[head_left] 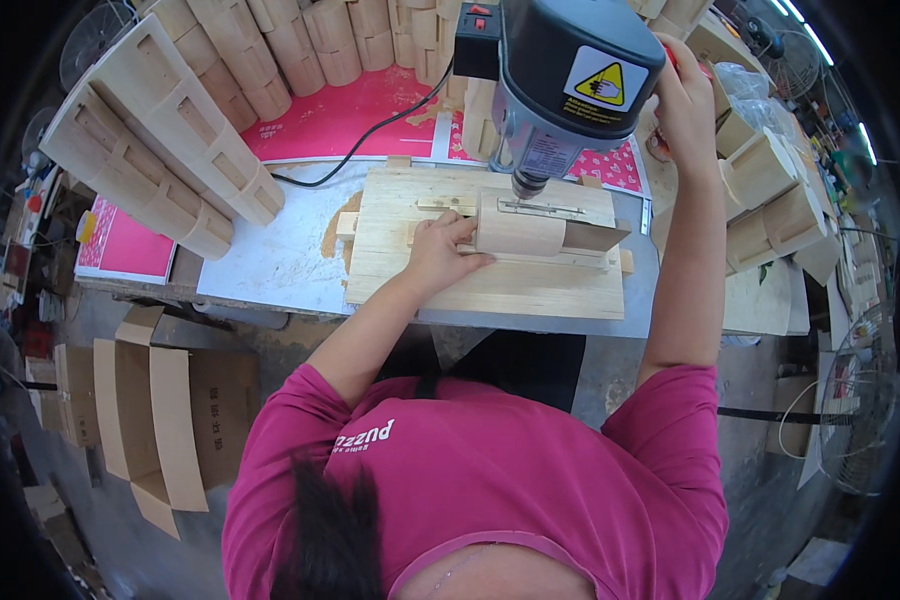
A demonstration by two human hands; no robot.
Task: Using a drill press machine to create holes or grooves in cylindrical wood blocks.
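Note:
A pale wooden cylinder (520,232) lies on its side on a flat wooden board (530,292), under a dark drill press (550,60). My left hand (442,255) grips the cylinder's left end, thumb toward me and fingers on the far side. Just above the cylinder's top is the drill chuck (530,184); whether the bit touches the wood cannot be made out. A slotted metal strip (540,208) runs along the top, and a flat dark plate (596,237) sticks out at the right. Raised at the press's right side, my right hand (685,100) is closed around its red handle (672,58), mostly hidden by the fingers.
Stacked wooden cylinders (160,150) lean at the left, with more rows at the back and right (770,200). A black cable (365,135) curves across the table (270,250). An open cardboard box (175,420) sits on the floor at left; a fan (860,400) stands at right.

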